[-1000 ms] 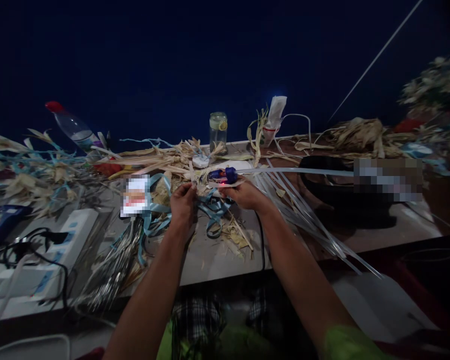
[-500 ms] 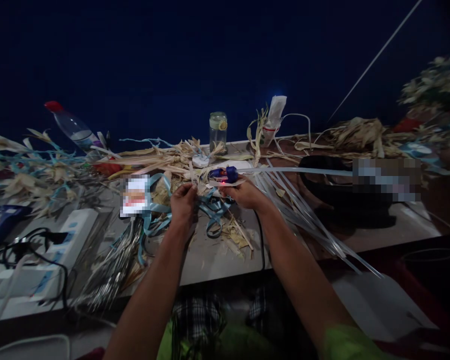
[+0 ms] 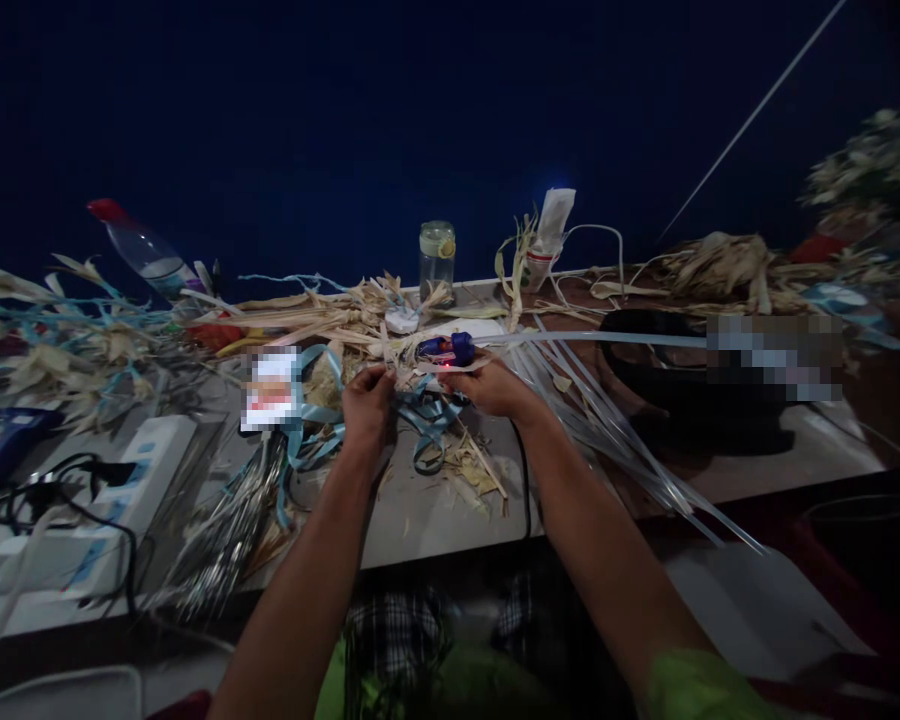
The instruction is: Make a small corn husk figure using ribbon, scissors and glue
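Observation:
Over the middle of the table, my left hand [image 3: 367, 395] is closed, with its thumb and fingers pinching a pale strip of dry husk [image 3: 388, 345]. My right hand [image 3: 487, 385] is closed too, pressed to a thin pale husk piece [image 3: 457, 369] that runs leftward from its fingertips. Directly behind the right fingertips is a blue glue gun [image 3: 461, 348] with a small red light and a long translucent glue stick [image 3: 607, 340] out of its back. Light blue ribbon [image 3: 429, 430] lies curled below and between the hands.
A lit phone [image 3: 271, 388], metal wires [image 3: 232, 540] and a white power strip [image 3: 131, 500] lie to the left. Behind stand a clear cup [image 3: 436, 265] and a tilted red-capped bottle [image 3: 150, 255]. More glue sticks [image 3: 630, 450] and a black object [image 3: 675, 390] are at right.

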Demonstrator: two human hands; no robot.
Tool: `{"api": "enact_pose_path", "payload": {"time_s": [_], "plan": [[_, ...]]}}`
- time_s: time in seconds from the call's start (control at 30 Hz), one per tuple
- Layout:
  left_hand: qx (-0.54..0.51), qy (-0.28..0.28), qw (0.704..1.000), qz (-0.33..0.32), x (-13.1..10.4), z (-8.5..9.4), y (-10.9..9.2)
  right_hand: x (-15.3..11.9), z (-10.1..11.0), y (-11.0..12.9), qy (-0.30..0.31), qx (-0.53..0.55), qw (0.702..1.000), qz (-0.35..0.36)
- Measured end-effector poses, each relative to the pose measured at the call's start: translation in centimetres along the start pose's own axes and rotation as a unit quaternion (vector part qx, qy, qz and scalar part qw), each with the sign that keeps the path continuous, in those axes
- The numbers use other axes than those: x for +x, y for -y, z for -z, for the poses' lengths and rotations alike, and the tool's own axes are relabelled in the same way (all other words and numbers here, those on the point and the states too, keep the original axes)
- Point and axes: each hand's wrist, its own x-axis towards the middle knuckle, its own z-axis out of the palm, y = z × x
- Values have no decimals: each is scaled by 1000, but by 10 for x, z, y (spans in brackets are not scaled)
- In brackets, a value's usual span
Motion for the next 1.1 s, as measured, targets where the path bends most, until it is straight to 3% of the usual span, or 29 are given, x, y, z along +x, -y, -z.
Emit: {"api": "enact_pose_path", "payload": {"time_s": [0.57,0.77,1.1], "plan": [[50,-5,998,-31,5,3,5,2,-1,-7,10,-19,999,28],[52,-16,998,-13,3,2,2,2,1,-5,8,-8,1000,5],[-12,-6,1000,6,5,3,7,2,0,-3,11,-1,1000,-2]]}}
